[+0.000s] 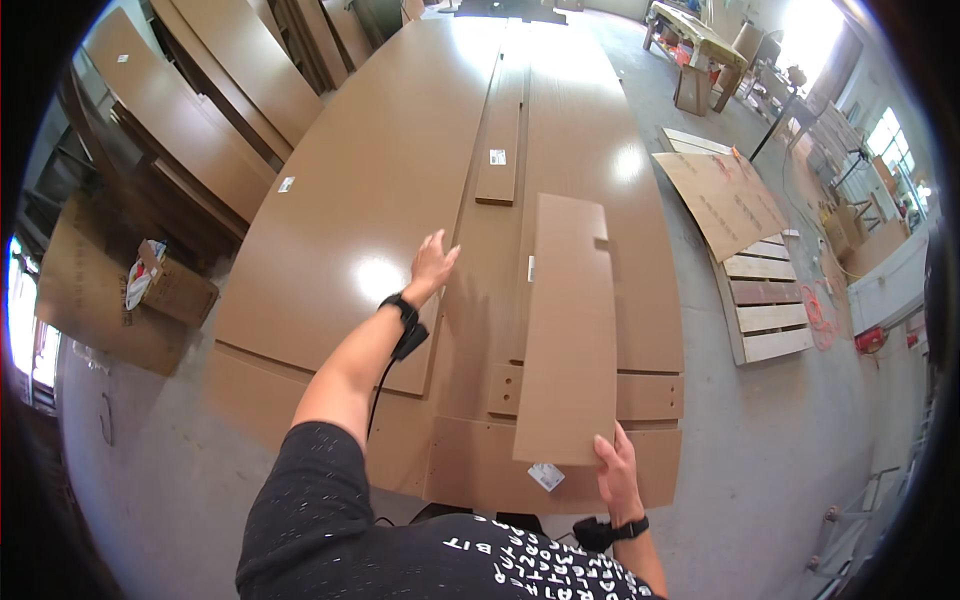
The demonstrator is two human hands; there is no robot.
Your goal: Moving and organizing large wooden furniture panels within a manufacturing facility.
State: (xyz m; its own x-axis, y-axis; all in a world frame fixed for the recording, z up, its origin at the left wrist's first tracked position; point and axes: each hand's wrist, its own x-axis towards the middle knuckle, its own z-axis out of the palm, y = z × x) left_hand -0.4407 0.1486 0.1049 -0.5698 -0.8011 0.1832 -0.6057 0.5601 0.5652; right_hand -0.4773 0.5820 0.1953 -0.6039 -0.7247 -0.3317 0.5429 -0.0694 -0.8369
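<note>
A small white label (pixel 546 476) hangs under the near edge of the board, just left of the right hand's fingers (pixel 606 452). Another white label (pixel 497 156) sits on a narrow strip well beyond the left hand's fingertips (pixel 440 243); a third (pixel 286 184) lies far to their left. A brown cardboard box (pixel 170 285) stands on the floor, farther left.

**Single head-worn fisheye view, looking down and forward**

One camera is looking from the person's head, tilting steeply down over the chest and out along the table (pixel 340 230) of brown boards. The near edge is lying close below the lens; the far end is receding toward the top of the frame. The left hand (pixel 432 262) and right hand (pixel 617 472) are entering from the lower edge. Straight board edges are bending toward the dark circular rim, and the workshop floor (pixel 790 440) is curving around both sides. No second view is overlapping this one.
</note>
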